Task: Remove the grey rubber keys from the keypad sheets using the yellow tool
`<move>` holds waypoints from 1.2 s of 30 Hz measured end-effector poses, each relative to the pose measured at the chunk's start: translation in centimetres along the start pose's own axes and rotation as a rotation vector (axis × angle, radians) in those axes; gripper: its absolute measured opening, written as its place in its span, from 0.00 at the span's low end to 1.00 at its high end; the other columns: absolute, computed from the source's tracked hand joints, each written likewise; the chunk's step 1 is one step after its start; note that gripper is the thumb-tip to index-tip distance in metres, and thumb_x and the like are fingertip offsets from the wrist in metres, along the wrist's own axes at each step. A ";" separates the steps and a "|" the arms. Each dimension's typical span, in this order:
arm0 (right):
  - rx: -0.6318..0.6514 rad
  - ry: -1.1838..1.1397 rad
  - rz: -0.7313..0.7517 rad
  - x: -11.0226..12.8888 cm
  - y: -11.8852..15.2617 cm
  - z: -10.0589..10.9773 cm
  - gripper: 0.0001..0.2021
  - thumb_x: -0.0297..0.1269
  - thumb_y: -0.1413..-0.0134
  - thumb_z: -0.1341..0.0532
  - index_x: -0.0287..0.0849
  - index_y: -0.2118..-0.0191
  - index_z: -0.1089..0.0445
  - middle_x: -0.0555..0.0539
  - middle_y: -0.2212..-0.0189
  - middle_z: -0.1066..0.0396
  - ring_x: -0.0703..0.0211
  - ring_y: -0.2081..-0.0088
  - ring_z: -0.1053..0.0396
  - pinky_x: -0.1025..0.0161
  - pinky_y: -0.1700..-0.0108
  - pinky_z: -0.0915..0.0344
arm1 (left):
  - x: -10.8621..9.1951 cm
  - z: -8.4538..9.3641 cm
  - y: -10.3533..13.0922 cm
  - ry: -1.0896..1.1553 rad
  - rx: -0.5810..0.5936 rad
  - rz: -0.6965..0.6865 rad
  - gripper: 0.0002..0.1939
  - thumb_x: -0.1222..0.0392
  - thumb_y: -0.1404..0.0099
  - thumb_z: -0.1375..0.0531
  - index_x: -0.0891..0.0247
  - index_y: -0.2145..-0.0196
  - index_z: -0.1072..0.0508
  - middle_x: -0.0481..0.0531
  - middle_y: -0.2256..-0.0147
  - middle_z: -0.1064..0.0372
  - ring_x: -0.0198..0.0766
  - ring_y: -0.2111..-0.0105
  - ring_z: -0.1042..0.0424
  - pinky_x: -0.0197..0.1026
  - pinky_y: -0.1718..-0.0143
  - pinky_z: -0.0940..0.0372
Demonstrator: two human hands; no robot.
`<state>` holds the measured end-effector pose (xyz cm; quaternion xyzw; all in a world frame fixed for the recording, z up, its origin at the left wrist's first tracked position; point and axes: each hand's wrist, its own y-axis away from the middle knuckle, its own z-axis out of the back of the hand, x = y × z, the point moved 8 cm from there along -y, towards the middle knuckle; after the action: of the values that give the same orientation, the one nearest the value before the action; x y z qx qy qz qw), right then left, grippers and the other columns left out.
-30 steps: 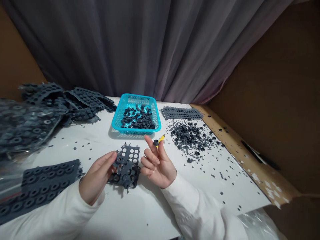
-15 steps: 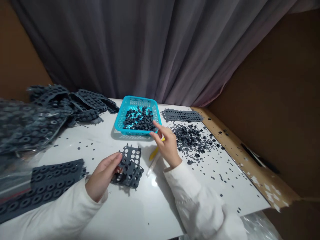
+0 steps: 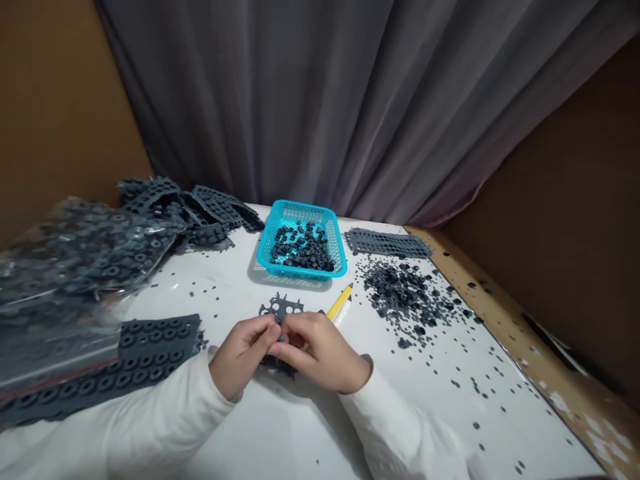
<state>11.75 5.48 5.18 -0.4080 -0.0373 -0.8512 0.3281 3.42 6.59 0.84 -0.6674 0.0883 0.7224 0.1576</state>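
Note:
Over the near part of the white table, my left hand (image 3: 244,355) is closed on a perforated dark grey rubber sheet (image 3: 283,307), thumb and forefinger pinched together. My right hand (image 3: 323,350) meets it there, its thumb and forefinger closed at a small dark rubber piece (image 3: 281,337) at the sheet. The two hands' fingertips touch or nearly touch. Fingers cover most of the sheet; its top edge with round holes shows behind them. Beyond the hands stands a turquoise mesh basket (image 3: 300,271) with many small dark rubber rings (image 3: 313,250) inside.
A yellow pen-like tool (image 3: 340,301) lies behind my right hand. Black scraps (image 3: 405,293) are scattered at right, near a flat perforated strip (image 3: 387,243). At left are a clear bag of rubber rings (image 3: 95,247), an uncut ring sheet (image 3: 160,340) and heaped sheets (image 3: 215,207).
My right hand has come back from the basket's front edge to the rubber sheet in my left hand and pinches there. The whole view has shifted, so the table's things appear farther right.

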 end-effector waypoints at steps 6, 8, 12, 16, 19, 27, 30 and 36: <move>-0.069 -0.304 -0.128 -2.2 0.5 -1.5 0.13 0.41 0.46 0.43 0.41 0.76 0.45 0.57 0.82 0.48 0.70 0.79 0.50 0.71 0.76 0.52 | 1.1 -0.2 -0.1 0.072 0.032 0.077 0.18 0.48 0.37 0.50 0.64 0.77 0.38 0.46 0.78 0.44 0.34 0.75 0.43 0.37 0.72 0.45; -0.090 -0.251 -0.122 -2.4 0.5 -1.6 0.14 0.40 0.46 0.43 0.40 0.77 0.45 0.56 0.82 0.47 0.70 0.79 0.50 0.70 0.75 0.52 | 1.5 0.1 -0.2 0.069 0.011 0.095 0.18 0.48 0.37 0.49 0.64 0.78 0.38 0.45 0.79 0.45 0.34 0.75 0.44 0.36 0.73 0.46; -0.085 -0.413 -0.148 -3.0 0.3 -1.8 0.17 0.42 0.47 0.43 0.40 0.80 0.44 0.55 0.84 0.47 0.69 0.79 0.50 0.69 0.76 0.52 | 2.1 -0.1 -0.4 0.133 0.019 0.150 0.19 0.46 0.40 0.47 0.65 0.78 0.38 0.44 0.80 0.47 0.32 0.77 0.46 0.35 0.75 0.48; -0.110 -0.813 -0.139 -3.0 0.2 -2.3 0.16 0.43 0.46 0.45 0.39 0.79 0.39 0.51 0.79 0.40 0.66 0.75 0.44 0.67 0.72 0.48 | 2.6 -0.3 -0.2 0.299 -0.017 0.214 0.20 0.43 0.44 0.43 0.65 0.78 0.37 0.43 0.81 0.47 0.30 0.79 0.48 0.34 0.77 0.50; -0.209 -0.991 -0.214 -3.9 0.3 -2.9 0.16 0.43 0.49 0.42 0.40 0.81 0.42 0.54 0.83 0.46 0.68 0.79 0.50 0.67 0.76 0.53 | 3.0 -0.6 0.0 0.460 -0.068 0.263 0.19 0.45 0.47 0.39 0.65 0.77 0.36 0.43 0.80 0.47 0.29 0.78 0.48 0.33 0.76 0.49; -0.385 -1.381 -0.341 -5.2 0.2 -4.2 0.15 0.38 0.57 0.37 0.40 0.83 0.43 0.56 0.85 0.51 0.69 0.80 0.56 0.68 0.76 0.56 | 3.1 -0.7 0.3 0.694 -0.208 0.346 0.19 0.49 0.55 0.32 0.66 0.77 0.34 0.43 0.80 0.44 0.28 0.79 0.49 0.31 0.76 0.47; -0.395 -1.430 -0.364 -5.3 0.1 -4.3 0.15 0.36 0.59 0.37 0.39 0.84 0.44 0.57 0.86 0.53 0.70 0.81 0.58 0.69 0.77 0.57 | 3.0 -0.7 0.3 0.718 -0.230 0.349 0.20 0.50 0.57 0.31 0.66 0.78 0.33 0.43 0.80 0.44 0.27 0.79 0.50 0.30 0.77 0.47; -0.284 -1.141 -0.269 -4.6 0.0 -3.3 0.17 0.42 0.52 0.40 0.40 0.82 0.45 0.56 0.85 0.52 0.69 0.80 0.56 0.69 0.77 0.55 | 3.2 -0.1 0.1 0.524 -0.174 0.266 0.19 0.46 0.50 0.36 0.65 0.78 0.36 0.43 0.81 0.48 0.29 0.79 0.50 0.33 0.76 0.49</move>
<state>11.61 6.77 -0.35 -0.8318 -0.1448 -0.5285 0.0881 3.30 6.83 -2.35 -0.8245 0.1503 0.5450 -0.0242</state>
